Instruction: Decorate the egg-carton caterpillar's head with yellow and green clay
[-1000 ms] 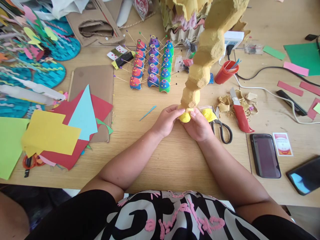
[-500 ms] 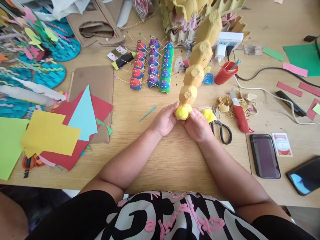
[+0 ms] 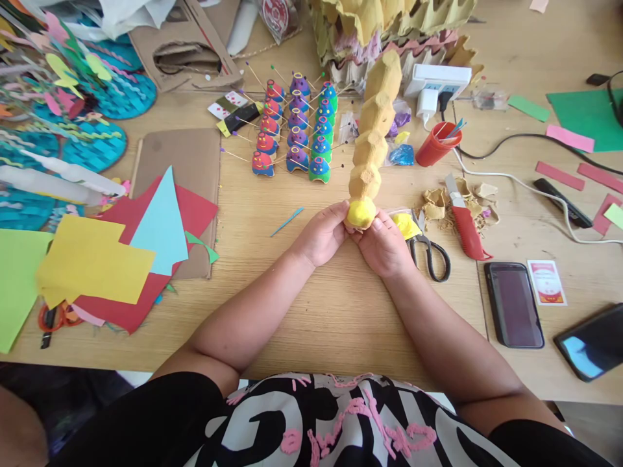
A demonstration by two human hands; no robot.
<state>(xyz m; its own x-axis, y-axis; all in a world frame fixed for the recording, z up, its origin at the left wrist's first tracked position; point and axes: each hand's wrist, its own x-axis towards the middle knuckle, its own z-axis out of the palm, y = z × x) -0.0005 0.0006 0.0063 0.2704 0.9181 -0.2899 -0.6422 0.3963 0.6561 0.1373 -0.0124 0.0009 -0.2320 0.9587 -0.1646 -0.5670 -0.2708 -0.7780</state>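
Observation:
Between them, my left hand and my right hand grip the near end of a yellow egg-carton strip, a row of several bumps pointing away from me. Bright yellow clay covers its nearest bump. Both thumbs press at the sides of that bump, and the other fingers are partly hidden beneath. Just right of my right hand lie a lump of yellow clay and black-handled scissors. A small blue modelling tool rests to the left of my left hand.
Beyond my hands stand rows of painted egg-carton caterpillars. A red cup, a red-handled knife and a phone are on the right. Coloured paper covers cardboard on the left. Stacked egg trays stand at the back.
The far end of the egg-carton strip has swung left and come lower, so the strip points straighter away from me. Both hands keep hold of its near end.

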